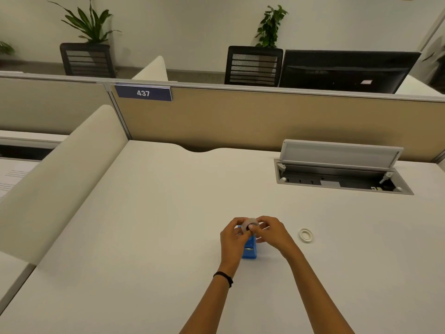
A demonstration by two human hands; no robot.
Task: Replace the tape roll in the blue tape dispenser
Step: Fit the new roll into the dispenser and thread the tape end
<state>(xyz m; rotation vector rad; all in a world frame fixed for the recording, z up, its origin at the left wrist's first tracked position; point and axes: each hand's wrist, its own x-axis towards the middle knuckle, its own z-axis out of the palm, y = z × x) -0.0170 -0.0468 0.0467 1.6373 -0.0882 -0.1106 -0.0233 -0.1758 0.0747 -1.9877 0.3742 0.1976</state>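
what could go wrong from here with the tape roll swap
1. Both the left hand and right hand pinch the tape roll above the blue dispenser, so nothing steadies the dispenser; it may slide or tip during seating.
2. Fingers hide the slot, so the roll might seat crooked.
3. The white ring lying loose on the desk could get knocked away.

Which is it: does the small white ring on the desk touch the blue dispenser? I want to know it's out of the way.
Apart. The head view shows the white ring lying alone to the right of the blue dispenser, bare desk between them.
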